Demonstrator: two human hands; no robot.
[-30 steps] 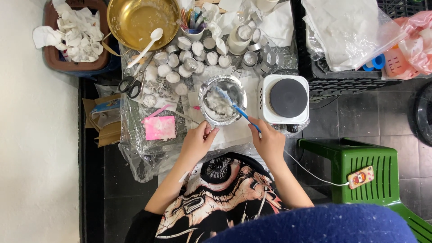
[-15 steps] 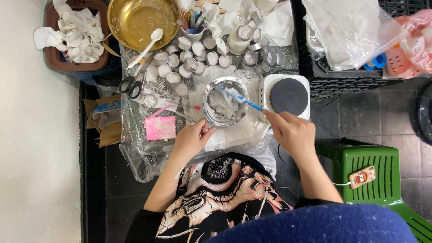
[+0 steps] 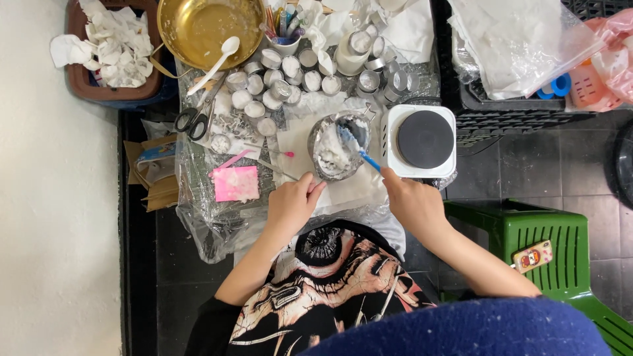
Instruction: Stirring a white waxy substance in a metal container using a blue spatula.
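Right hand (image 3: 412,204) pulled back w/ blue spatula (image 3: 359,150), pinching it; left hand (image 3: 290,204) curled, steadies steel bowl (image 3: 339,145); wax mostly unscraped.

From my feed, the brass bowl (image 3: 210,26) is cut off by the top edge, and so is the black crate (image 3: 521,109) right of the hot plate (image 3: 422,140). My right hand (image 3: 412,204) hides the blue tool's (image 3: 359,150) handle end. The small cups (image 3: 290,76) left of the hot plate are too small to read their contents.
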